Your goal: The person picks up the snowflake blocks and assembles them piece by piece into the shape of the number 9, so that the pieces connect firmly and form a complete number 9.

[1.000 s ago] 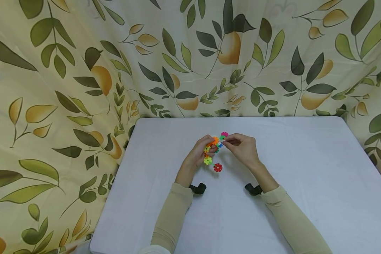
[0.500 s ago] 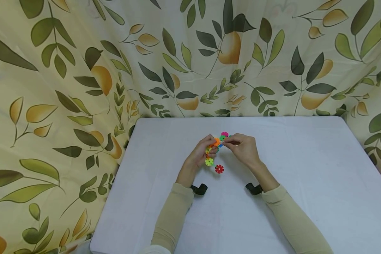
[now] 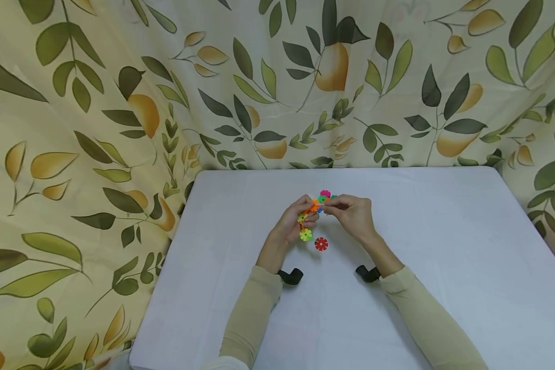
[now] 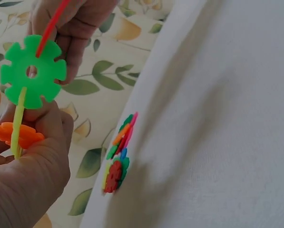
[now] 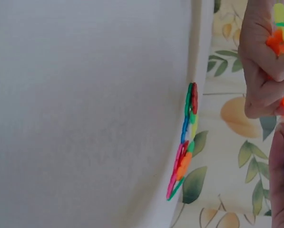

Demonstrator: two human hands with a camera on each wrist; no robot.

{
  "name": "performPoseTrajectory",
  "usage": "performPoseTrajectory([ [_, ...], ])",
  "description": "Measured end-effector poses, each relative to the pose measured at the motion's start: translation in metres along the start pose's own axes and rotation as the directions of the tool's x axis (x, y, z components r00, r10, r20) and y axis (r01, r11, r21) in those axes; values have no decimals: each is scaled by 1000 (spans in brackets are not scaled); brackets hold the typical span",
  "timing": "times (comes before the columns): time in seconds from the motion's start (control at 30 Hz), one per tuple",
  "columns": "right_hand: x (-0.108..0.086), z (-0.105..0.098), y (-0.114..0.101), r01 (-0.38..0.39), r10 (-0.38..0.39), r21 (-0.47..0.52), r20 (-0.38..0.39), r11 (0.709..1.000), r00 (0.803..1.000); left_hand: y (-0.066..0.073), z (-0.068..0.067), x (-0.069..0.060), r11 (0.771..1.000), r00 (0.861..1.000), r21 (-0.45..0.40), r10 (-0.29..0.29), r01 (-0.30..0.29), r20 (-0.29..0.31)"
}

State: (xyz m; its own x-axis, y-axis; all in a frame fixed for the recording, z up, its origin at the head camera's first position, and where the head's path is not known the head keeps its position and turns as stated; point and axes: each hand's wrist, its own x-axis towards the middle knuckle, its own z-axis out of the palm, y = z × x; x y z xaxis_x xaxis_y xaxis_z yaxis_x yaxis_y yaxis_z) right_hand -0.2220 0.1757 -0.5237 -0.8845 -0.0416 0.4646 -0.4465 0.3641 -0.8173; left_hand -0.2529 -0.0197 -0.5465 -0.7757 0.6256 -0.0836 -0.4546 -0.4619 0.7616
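Note:
My left hand [image 3: 292, 222] grips a chain of notched plastic discs slotted together. An orange disc [image 3: 315, 206] sits at its fingertips, and a light yellow disc [image 3: 306, 235] and a red disc [image 3: 321, 244] hang below. In the left wrist view a green disc [image 4: 33, 72] faces the camera, with a yellow disc [image 4: 18, 116] edge-on in its slot and an orange disc [image 4: 19, 135] by the thumb. My right hand [image 3: 353, 216] meets the left at the orange disc, pinching a small pale disc mostly hidden by its fingers.
Loose coloured discs [image 4: 117, 156] lie in a small pile on the white table [image 3: 444, 231], just beyond the hands. A leaf-patterned curtain [image 3: 259, 87] hangs behind and to the left. Black wrist mounts [image 3: 291, 276] jut inward from both wrists.
Both hands stay nearly in place, pinched together at the orange disc. The hanging yellow and red discs have shifted slightly to the right. The head view has tilted a little.

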Motion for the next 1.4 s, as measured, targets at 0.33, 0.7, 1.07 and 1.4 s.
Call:
performPoseTrajectory([
  [0.33,2,-1,7,-62,58,88,50,994,997,4,1,1,985,996,155,-61,72,-71],
  [0.7,16,-5,19,-181,208,-211,110,961,972,9,-6,0,981,980,195,24,16,-197],
  [1.07,36,-2,43,-248,415,-519,236,818,879,7,-7,2,994,968,111,16,12,-249],
  [1.4,37,-2,43,-266,407,-513,184,816,895,10,-8,2,999,984,28,-20,25,-174],
])
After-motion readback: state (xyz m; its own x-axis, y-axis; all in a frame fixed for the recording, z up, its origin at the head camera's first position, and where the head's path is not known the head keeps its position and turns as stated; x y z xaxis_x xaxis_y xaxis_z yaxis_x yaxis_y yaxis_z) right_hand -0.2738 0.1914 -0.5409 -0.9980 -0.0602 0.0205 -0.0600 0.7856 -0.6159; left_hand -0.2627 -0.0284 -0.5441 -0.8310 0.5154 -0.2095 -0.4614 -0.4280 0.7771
